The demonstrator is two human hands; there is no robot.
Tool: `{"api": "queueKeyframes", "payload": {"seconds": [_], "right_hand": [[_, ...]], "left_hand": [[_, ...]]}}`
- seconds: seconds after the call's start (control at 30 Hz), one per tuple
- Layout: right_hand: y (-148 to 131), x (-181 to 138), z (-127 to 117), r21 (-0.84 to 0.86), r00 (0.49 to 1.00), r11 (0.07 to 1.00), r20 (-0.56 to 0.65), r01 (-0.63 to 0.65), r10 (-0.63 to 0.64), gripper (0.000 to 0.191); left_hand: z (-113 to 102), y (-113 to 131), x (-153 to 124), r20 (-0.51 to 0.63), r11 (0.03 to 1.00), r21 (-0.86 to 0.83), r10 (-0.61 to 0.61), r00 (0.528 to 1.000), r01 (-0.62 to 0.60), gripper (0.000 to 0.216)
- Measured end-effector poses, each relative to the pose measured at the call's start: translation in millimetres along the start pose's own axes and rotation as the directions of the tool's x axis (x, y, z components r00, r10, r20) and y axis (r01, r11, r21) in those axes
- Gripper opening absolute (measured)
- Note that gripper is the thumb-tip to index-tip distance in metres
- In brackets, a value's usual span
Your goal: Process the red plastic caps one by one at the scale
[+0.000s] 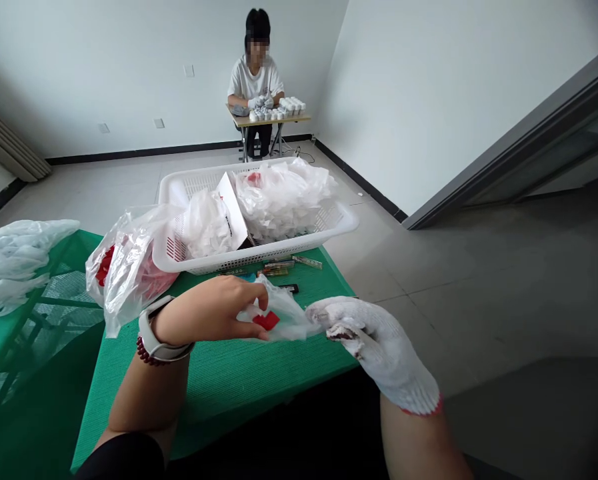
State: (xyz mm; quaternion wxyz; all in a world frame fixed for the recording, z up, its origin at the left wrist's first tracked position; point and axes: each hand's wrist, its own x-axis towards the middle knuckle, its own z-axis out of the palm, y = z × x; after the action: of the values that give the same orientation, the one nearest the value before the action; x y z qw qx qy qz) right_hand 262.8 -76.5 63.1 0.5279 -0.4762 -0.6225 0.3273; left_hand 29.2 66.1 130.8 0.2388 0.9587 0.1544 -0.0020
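Note:
A small clear plastic bag (pixel 295 313) is stretched between my two hands above the green mesh table cover (pixel 229 380). My left hand (pixel 223 308) is bare, with a watch and a dark bead bracelet at the wrist. Its thumb and index finger curl closed on the bag's left part, around a red piece (pixel 266 321); I cannot tell whether that piece lies inside the bag. My right hand (pixel 373 343), in a white knit glove with dark stains, pinches the bag's right end between thumb and fingers.
Behind my hands stands a white plastic basket (pixel 269 257) of clear bags, split by a white card (pixel 233 210). Small items (pixel 279 265) lie before it. A larger bag (pixel 133 267) with red contents leans at left. Across the room, a person (pixel 253 80) sits at a small table (pixel 299 120).

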Motion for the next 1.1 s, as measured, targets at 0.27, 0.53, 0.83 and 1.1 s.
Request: {"api": "queueKeyframes", "payload": {"seconds": [0.27,0.53,0.83,1.1], "right_hand": [[3.3,-1.8,-2.8,-0.046,0.984,0.993,-0.142,-0.112,0.105,0.023],[-6.0,9.0,-21.9,-0.284,0.976,0.937,-0.135,-0.204,0.171,0.027],[-27.5,42.4,-12.8,-0.54,0.986,0.828,-0.15,-0.148,0.078,0.028],[-42.7,88.7,-47.2,-0.651,0.987,0.753,0.041,-0.091,0.155,0.02]], "left_hand": [[-19.6,-11.3,-14.3,0.01,0.976,-0.137,0.174,0.985,-0.172,0.036],[-3.4,-20.3,-3.9,-0.575,0.962,-0.226,-0.006,0.818,-0.152,0.008],[2.5,-19.3,8.4,-0.668,0.918,-0.133,-0.362,0.65,0.374,0.015],[-18.3,-30.1,9.4,-0.521,0.868,-0.027,-0.436,0.734,0.496,0.034]]}}
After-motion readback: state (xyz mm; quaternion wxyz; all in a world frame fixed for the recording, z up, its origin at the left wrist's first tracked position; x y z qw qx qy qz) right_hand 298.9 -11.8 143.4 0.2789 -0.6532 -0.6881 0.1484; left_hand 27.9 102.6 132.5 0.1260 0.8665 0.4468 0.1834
